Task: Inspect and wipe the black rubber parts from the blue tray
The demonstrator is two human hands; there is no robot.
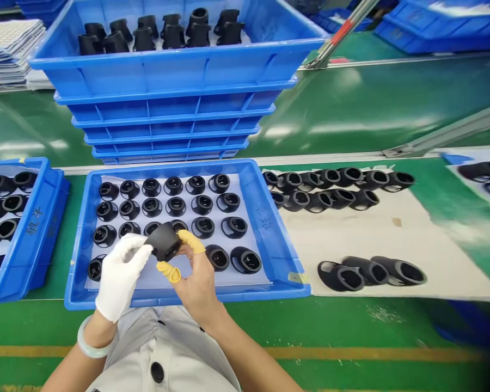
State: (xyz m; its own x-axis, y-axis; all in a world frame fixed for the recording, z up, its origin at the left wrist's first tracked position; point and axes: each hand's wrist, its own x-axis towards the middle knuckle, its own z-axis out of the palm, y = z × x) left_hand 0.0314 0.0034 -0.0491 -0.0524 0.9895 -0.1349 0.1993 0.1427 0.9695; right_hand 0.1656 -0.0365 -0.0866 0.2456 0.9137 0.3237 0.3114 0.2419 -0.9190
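Observation:
Both hands hold one black cylindrical part (163,241) over the near half of a blue tray (188,299). My left hand (120,275), in a white glove, pinches its left end between thumb and fingers. Yellow finger cots cover the thumb and a finger of my right hand (198,277), which grips the part from the right. Rows of similar hollow black parts (246,260) stand on a white sheet inside the tray. The sheet just under my hands is partly hidden.
Stacked blue crates (179,73) with black parts rise behind the tray. Another blue tray (44,228) is at the left. On the right, a beige sheet (351,234) bears two rows of black parts at its back and three parts (369,272) near its front edge.

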